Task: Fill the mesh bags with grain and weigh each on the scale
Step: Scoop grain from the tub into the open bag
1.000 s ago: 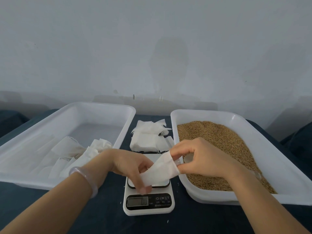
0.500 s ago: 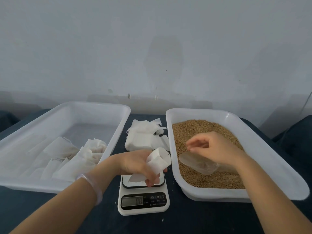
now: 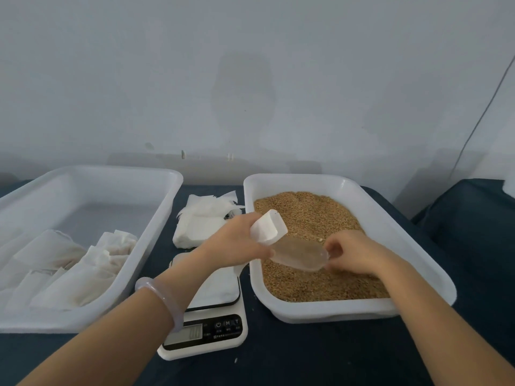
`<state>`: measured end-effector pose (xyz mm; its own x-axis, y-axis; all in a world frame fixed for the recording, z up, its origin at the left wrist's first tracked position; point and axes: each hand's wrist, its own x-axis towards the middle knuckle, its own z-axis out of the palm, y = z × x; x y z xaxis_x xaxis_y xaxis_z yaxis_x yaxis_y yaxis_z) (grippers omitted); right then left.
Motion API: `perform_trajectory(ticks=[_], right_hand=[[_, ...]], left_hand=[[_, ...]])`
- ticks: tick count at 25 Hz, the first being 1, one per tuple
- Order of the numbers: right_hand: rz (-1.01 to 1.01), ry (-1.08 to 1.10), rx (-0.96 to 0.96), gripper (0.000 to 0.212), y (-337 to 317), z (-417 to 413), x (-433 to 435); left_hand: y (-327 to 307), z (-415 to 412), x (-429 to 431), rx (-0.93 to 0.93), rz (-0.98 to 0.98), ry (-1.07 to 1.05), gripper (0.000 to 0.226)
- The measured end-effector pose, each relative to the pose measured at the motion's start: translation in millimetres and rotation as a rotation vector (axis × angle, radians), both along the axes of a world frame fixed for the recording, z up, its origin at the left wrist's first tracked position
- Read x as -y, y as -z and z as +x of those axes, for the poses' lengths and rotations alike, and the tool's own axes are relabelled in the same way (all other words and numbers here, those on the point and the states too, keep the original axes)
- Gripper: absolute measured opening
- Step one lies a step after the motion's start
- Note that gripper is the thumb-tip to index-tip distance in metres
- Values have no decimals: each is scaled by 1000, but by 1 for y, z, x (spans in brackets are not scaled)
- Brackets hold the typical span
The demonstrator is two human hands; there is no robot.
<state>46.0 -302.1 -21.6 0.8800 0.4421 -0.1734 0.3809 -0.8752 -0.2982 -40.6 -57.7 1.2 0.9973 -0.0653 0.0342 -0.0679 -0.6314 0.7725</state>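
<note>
My left hand (image 3: 237,243) grips a white mesh bag (image 3: 269,228) with its mouth held open over the left rim of the grain tray (image 3: 345,312). My right hand (image 3: 354,254) holds the handle of a clear plastic scoop (image 3: 298,256), whose front end points into the bag's mouth. Brown grain (image 3: 315,215) fills that tray. The white digital scale (image 3: 206,327) sits on the dark table below my left forearm, which covers part of its platform.
A white tray (image 3: 92,190) at the left holds several filled bags (image 3: 78,268). A pile of flat empty bags (image 3: 200,218) lies between the two trays. A pale wall stands close behind the table.
My left hand carried the bag right, from above the scale to the grain tray's edge. My right hand brought the scoop left until it met the bag's mouth.
</note>
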Motion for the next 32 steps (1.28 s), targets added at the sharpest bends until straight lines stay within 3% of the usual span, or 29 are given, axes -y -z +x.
perform_trajectory(ticks=[3, 6, 10, 15, 19, 24, 32], right_hand=[[54, -33, 154, 21, -14, 2, 9], [-179, -98, 359, 32, -20, 7, 17], [-265, -184, 372, 37, -12, 0, 13], [-112, -229, 211, 39, 4, -7, 6], [79, -163, 118, 28, 1, -5, 31], [102, -51, 297, 28, -5, -15, 58], [294, 14, 430, 26, -55, -18, 81]], left_hand=[[2, 6, 9, 70, 77, -32, 36], [6, 12, 17, 120, 115, -85, 31], [13, 16, 28, 140, 133, -93, 35], [19, 18, 30, 177, 163, -92, 35], [20, 18, 27, 187, 187, -95, 37], [21, 18, 33, 245, 272, -83, 34], [23, 25, 37, 196, 190, -97, 28]])
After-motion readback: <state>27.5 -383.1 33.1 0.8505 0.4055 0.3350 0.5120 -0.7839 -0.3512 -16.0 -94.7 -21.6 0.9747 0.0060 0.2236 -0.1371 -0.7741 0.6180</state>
